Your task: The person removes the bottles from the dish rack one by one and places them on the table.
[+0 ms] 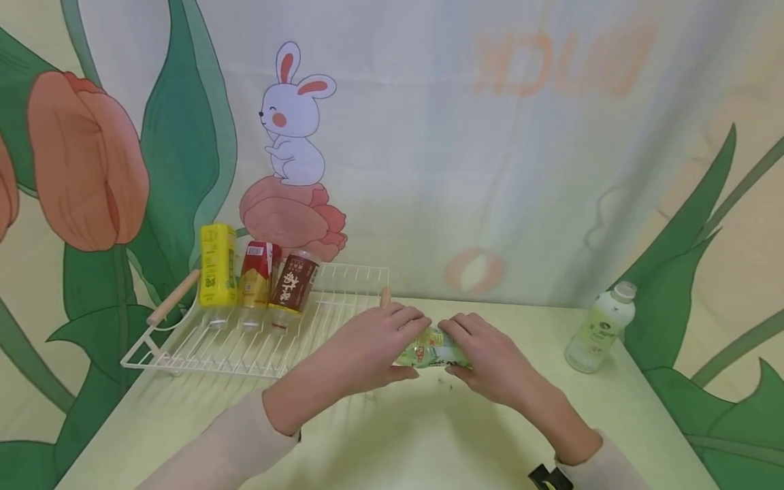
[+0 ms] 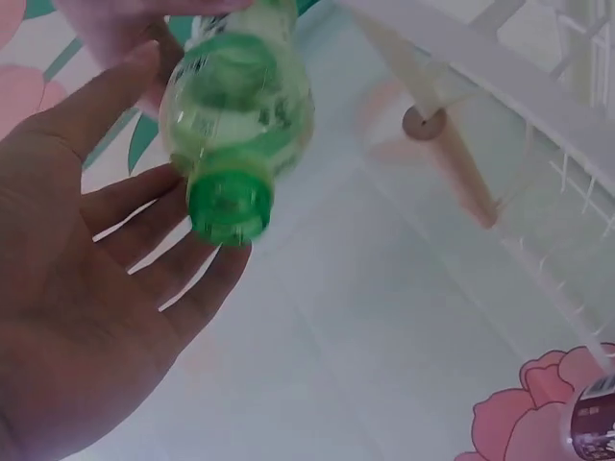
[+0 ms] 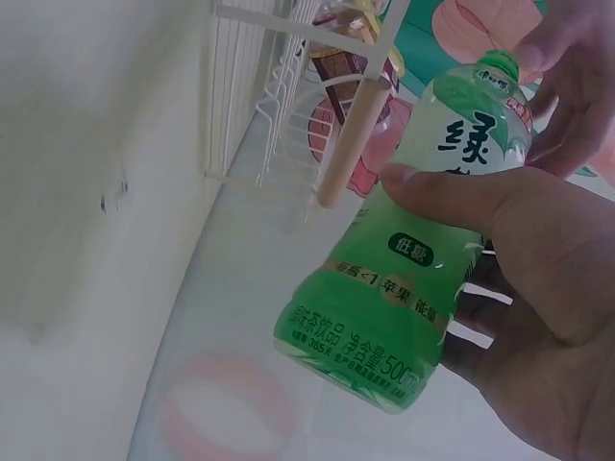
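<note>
A green-labelled bottle (image 1: pixel 433 348) lies sideways between the two hands in the head view. My right hand (image 3: pixel 538 279) grips its body, thumb across the label and fingers behind. At the cap end, my left hand (image 2: pixel 106 279) has its fingers extended under and beside the neck, touching near the green cap (image 2: pixel 229 206); in the head view the left hand (image 1: pixel 367 347) is at the bottle's left end and the right hand (image 1: pixel 499 361) at its right end. The bottle (image 3: pixel 408 250) shows a green label with dark characters.
A white wire rack (image 1: pixel 245 369) with wooden handles stands at left. On it lie a yellow bottle (image 1: pixel 218 265), a red-and-gold bottle (image 1: pixel 255 279) and a dark-red-labelled bottle (image 1: pixel 295 282). Another pale green bottle (image 1: pixel 600 330) stands on the table (image 1: pixel 404 435) at right. A printed curtain hangs behind.
</note>
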The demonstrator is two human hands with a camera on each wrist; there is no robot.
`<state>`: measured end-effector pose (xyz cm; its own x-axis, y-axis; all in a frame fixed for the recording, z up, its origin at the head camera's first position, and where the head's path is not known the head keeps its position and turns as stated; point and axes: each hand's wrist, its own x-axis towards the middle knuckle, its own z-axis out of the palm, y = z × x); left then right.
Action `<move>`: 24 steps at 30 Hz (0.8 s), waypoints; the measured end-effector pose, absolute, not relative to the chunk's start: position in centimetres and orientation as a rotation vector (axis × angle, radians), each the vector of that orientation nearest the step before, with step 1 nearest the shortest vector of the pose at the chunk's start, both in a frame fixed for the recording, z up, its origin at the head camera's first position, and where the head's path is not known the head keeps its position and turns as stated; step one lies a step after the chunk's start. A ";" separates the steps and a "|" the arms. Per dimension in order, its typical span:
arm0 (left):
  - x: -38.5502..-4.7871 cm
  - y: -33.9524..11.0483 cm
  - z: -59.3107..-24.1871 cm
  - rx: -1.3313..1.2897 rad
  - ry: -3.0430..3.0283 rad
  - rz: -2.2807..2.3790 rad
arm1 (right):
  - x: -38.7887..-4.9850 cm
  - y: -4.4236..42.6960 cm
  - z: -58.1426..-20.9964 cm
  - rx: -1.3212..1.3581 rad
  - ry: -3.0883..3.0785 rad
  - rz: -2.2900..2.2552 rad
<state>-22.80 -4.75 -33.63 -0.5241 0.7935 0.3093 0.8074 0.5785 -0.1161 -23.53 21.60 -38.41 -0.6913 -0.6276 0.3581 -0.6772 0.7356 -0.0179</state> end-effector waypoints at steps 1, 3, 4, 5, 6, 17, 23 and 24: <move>-22.8 -5.1 -33.3 -1.318 -2.519 -0.129 | -23.5 21.9 -38.3 1.016 -2.614 0.203; -23.0 -5.9 -32.7 -1.310 -2.588 -0.278 | -23.4 22.4 -38.0 1.018 -2.624 0.203; -23.2 -6.3 -32.4 -1.287 -2.620 -0.343 | -23.4 22.8 -37.9 1.015 -2.629 0.207; -23.4 -6.8 -32.1 -1.262 -2.640 -0.403 | -23.4 23.1 -37.8 1.007 -2.637 0.219; -23.6 -7.4 -31.9 -1.226 -2.661 -0.452 | -23.4 23.5 -37.6 0.997 -2.643 0.241; -28.1 -14.2 -32.1 -0.729 -2.651 -0.755 | -24.3 29.1 -37.9 0.681 -2.682 0.635; -30.3 -17.7 -34.1 -0.491 -2.587 -0.943 | -25.7 32.2 -39.7 0.499 -2.645 0.899; -30.6 -18.0 -34.5 -0.452 -2.573 -0.977 | -25.9 32.5 -39.9 0.473 -2.637 0.943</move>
